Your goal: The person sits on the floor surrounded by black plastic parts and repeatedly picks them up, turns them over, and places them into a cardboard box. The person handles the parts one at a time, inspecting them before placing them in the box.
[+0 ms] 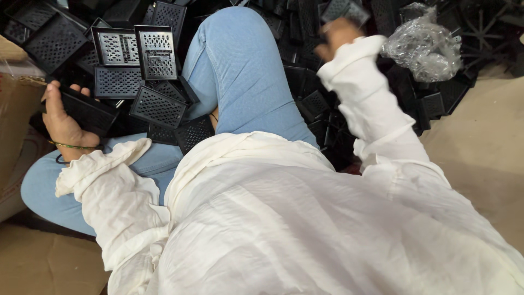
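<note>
Two hands work apart: the left hand (64, 121), low at the near left, curls its fingers around a black perforated plate (87, 111), while the blurred right hand (337, 34), raised far right beside a crumpled plastic bag (424, 48), grips another grille piece (343, 10) over the black pile (136, 71).

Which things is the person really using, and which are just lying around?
In use:
- black perforated plastic tray, held in the left hand
- heap of black perforated plastic trays
- right hand, raised and blurred; its grip cannot be made out

Lying about:
- crumpled clear plastic bag
- brown cardboard box
- tan floor
</note>
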